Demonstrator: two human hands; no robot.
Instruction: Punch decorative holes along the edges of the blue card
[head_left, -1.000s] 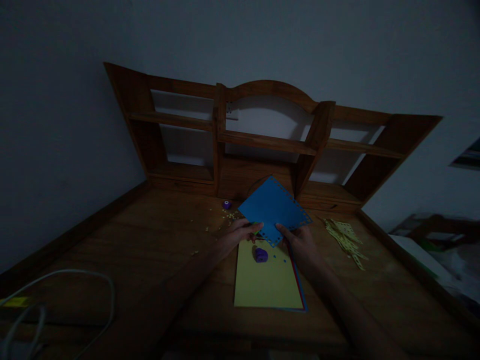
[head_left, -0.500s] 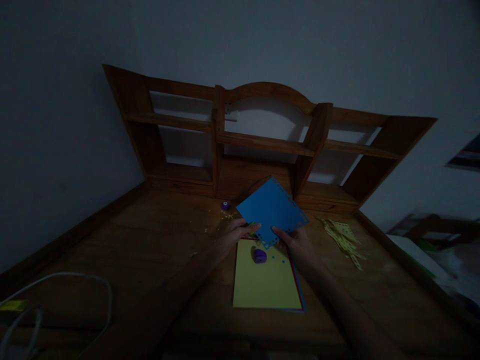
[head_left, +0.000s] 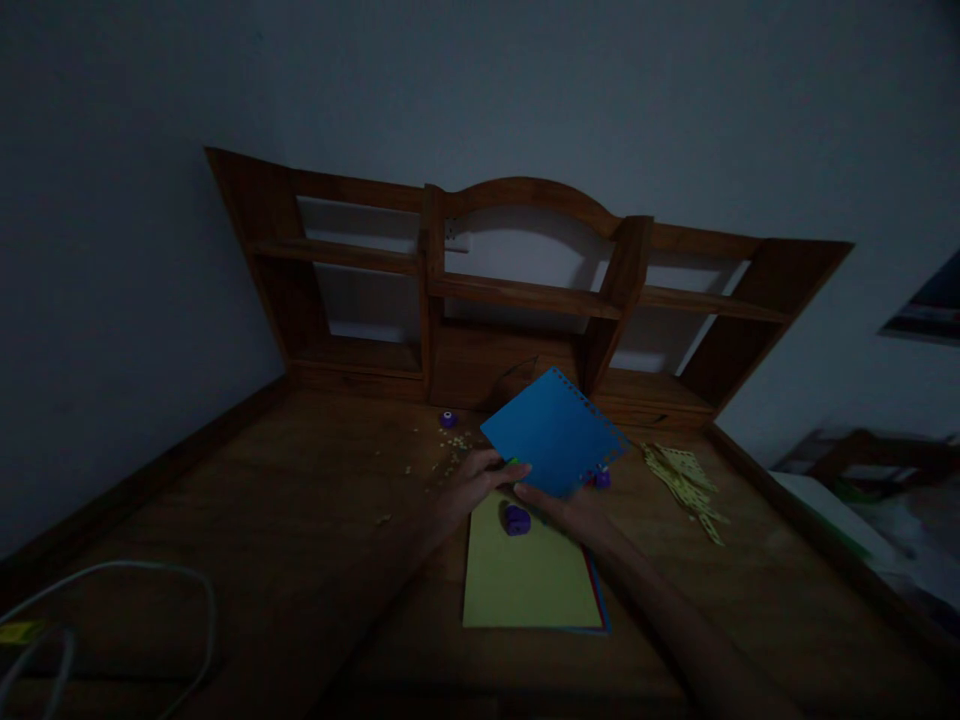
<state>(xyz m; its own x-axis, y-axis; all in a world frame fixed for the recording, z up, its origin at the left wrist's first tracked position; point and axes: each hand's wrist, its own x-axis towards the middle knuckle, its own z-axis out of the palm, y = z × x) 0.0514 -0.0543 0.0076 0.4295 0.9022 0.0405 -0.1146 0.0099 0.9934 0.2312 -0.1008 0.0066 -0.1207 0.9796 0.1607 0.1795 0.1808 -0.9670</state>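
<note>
A blue sheet of paper (head_left: 551, 430) with punched holes along its right edge is held tilted above the desk. My right hand (head_left: 559, 508) is closed on its lower edge. My left hand (head_left: 476, 480) is closed around a small green paper punch (head_left: 514, 462) at the sheet's lower left edge; the fingers hide most of the punch. Below the hands, a purple paper punch (head_left: 516, 520) rests on a stack of coloured paper (head_left: 529, 590) with a yellow sheet on top. Another purple thing (head_left: 602, 478) shows just beyond my right hand.
A purple punch (head_left: 448, 420) stands near small paper cut-outs (head_left: 454, 445) scattered on the wooden desk. Punched yellow paper strips (head_left: 686, 480) lie at the right. A wooden shelf unit (head_left: 525, 290) spans the back, and a white cable (head_left: 202, 580) loops at the left.
My right hand has moved left along the lower edge of the blue sheet, closer to my left hand. The sheet has shifted slightly right and down in view.
</note>
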